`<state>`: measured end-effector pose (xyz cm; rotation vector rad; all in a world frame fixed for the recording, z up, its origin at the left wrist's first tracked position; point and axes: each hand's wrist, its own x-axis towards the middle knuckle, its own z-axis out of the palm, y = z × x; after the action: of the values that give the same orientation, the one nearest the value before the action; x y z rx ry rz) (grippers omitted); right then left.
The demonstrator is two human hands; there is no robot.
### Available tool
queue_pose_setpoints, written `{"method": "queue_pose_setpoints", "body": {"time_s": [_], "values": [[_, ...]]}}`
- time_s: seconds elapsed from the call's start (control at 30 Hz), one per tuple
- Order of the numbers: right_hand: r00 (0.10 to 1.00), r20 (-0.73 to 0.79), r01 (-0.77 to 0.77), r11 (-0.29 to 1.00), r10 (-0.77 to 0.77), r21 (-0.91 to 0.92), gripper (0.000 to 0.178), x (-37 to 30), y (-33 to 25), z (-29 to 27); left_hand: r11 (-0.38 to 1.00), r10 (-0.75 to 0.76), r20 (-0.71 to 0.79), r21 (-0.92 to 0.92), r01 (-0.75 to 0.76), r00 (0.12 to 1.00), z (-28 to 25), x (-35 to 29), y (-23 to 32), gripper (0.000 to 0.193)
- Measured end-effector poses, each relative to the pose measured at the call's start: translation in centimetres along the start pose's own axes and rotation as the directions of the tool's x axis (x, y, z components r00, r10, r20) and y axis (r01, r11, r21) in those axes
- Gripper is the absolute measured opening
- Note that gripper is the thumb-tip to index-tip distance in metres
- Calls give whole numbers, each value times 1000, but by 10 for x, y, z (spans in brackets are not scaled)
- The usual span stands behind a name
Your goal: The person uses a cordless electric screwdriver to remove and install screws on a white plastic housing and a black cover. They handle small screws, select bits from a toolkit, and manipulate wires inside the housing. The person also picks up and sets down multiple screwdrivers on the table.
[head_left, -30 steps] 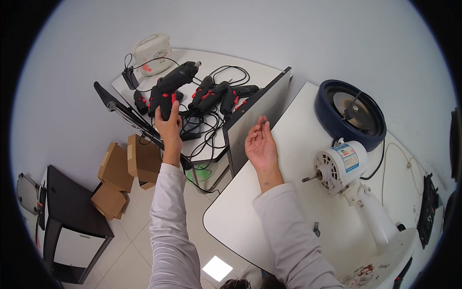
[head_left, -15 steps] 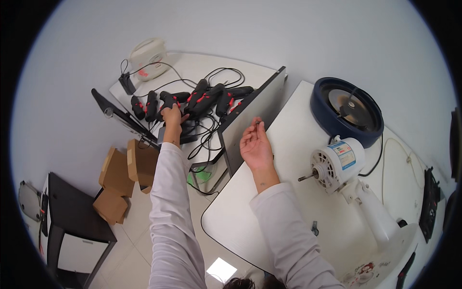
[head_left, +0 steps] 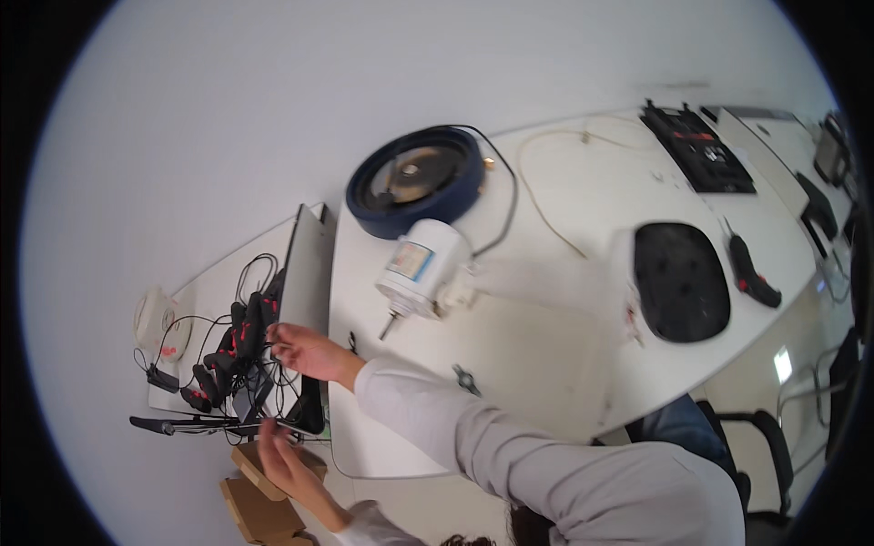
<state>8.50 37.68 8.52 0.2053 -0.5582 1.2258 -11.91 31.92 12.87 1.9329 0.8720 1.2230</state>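
Observation:
My right hand (head_left: 309,352) is beside the upright grey panel (head_left: 308,264), fingers curled together; whatever they may hold is too small to make out. Lower left, my left hand (head_left: 287,464) is blurred, with its fingers stretched out and no object visible in it. Beyond both hands, several black-and-red cordless power tools (head_left: 244,328) lie among black cables on the far table. On the nearer white table stands a white fan motor (head_left: 421,268) with a bare shaft, attached to a white stand. Behind it sits a round dark-blue housing (head_left: 414,182).
A black oval base (head_left: 681,282) and a black-and-red power screwdriver (head_left: 752,273) are at the right. A black tray (head_left: 699,150) lies farther back. A small dark metal part (head_left: 466,379) rests near my right sleeve. Cardboard boxes (head_left: 259,510) stand on the floor, lower left.
The view has turned to the right, bringing the oval base and screwdriver into sight. My left hand has come off the power tool it was touching; my right fingers have curled in.

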Motion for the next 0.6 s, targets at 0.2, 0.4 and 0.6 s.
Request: {"method": "queue_pose_setpoints", "body": {"time_s": [0.2,0.4,0.6], "values": [[962,84,-150,760,261,-633,26,-71,66,121,898,-403,-172,-263,353,899,-36,-102,36,47],[954,68,-110,552,292,-827,19,-194,79,181,778,-301,98,-549,304,948,-52,-162,75,42],[972,155,195,233,-179,-953,22,-344,7,198,573,-257,572,-559,599,779,-7,-248,113,34]]}}
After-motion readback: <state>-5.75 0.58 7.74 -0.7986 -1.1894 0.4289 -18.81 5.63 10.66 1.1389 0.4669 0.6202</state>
